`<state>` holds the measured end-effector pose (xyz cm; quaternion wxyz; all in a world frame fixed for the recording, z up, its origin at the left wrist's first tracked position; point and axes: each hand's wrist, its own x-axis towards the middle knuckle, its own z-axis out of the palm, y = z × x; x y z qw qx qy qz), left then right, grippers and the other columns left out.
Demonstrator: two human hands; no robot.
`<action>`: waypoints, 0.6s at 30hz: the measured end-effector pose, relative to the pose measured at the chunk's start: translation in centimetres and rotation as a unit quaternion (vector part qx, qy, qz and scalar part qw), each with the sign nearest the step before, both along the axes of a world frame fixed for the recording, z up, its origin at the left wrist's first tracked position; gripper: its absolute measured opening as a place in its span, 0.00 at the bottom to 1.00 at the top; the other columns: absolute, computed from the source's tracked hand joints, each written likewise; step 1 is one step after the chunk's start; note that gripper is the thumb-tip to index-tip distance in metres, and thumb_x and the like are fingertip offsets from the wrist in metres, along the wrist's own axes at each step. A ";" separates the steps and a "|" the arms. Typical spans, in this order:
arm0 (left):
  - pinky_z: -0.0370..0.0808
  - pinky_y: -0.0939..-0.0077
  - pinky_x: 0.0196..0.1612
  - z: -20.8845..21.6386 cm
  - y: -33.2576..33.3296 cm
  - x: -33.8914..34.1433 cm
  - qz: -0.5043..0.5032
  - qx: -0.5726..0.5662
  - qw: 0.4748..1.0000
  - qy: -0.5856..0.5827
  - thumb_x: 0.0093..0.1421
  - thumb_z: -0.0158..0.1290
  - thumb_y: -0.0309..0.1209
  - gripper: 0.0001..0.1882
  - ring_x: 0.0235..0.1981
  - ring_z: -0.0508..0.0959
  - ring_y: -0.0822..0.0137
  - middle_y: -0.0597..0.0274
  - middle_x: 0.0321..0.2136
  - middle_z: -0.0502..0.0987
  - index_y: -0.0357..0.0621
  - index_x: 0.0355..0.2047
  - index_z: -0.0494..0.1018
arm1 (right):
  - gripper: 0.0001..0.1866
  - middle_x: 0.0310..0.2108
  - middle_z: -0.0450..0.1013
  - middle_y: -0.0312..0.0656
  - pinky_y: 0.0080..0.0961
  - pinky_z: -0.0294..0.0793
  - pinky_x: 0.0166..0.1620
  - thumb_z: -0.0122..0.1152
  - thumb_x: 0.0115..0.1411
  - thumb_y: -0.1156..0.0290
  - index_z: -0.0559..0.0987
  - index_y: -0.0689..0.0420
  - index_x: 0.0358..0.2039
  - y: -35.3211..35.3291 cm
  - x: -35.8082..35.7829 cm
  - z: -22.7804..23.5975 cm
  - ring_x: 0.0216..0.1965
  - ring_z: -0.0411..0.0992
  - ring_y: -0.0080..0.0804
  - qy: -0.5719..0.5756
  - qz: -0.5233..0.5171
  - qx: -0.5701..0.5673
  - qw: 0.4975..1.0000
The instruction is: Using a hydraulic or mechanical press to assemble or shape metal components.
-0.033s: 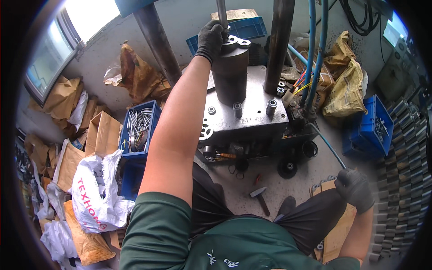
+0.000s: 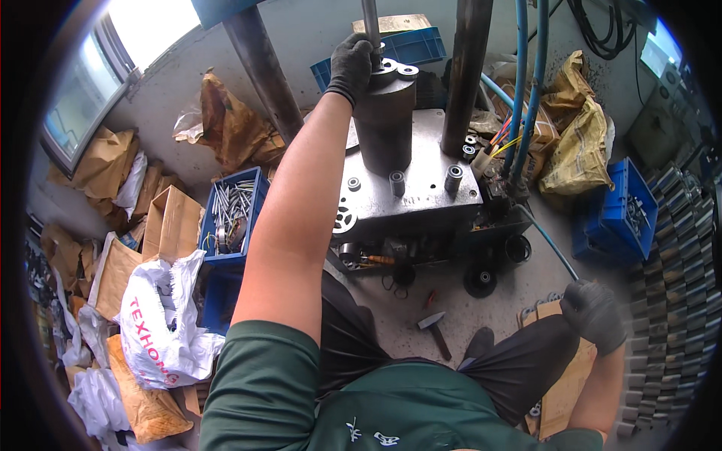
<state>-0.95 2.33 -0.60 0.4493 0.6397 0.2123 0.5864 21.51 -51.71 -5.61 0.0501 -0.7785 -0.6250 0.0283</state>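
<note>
The dark steel cylinder (image 2: 385, 120) stands upright on the press's grey steel plate (image 2: 421, 197), its long axis vertical. The gloved left hand (image 2: 352, 66) is clenched over its top rim beside the thin rod (image 2: 371, 22). The gloved right hand (image 2: 594, 314) rests closed by the knee, well apart, above the hammer (image 2: 434, 331) on the floor.

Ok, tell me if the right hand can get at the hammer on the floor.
Probably yes. The right hand hangs beside the knee, apparently empty, and the hammer lies on open floor between the legs; only the thigh is partly between them.
</note>
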 end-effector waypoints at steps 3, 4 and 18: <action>0.77 0.73 0.32 -0.1 0.2 0.0 -0.005 -0.006 1.000 -0.005 0.60 0.44 0.26 0.13 0.25 0.77 0.69 0.59 0.25 0.78 0.37 0.36 0.79 | 0.06 0.30 0.78 0.53 0.43 0.77 0.38 0.64 0.55 0.71 0.82 0.59 0.32 0.7 0.1 0.6 0.33 0.78 0.53 0.026 -0.002 0.022 0.999; 0.77 0.73 0.32 -0.1 0.4 -0.1 -0.007 -0.006 1.000 -0.004 0.60 0.44 0.26 0.13 0.25 0.77 0.69 0.59 0.25 0.78 0.37 0.36 0.79 | 0.06 0.33 0.79 0.53 0.42 0.77 0.39 0.65 0.55 0.73 0.83 0.60 0.32 0.9 0.1 0.9 0.34 0.78 0.53 0.072 -0.008 0.062 0.995; 0.77 0.73 0.32 -0.2 0.5 0.1 -0.007 0.010 1.000 0.009 0.61 0.44 0.25 0.13 0.24 0.77 0.69 0.59 0.24 0.78 0.36 0.35 0.79 | 0.10 0.35 0.81 0.54 0.38 0.79 0.43 0.64 0.57 0.74 0.85 0.61 0.39 0.2 1.0 0.3 0.37 0.80 0.52 0.110 -0.010 0.060 0.992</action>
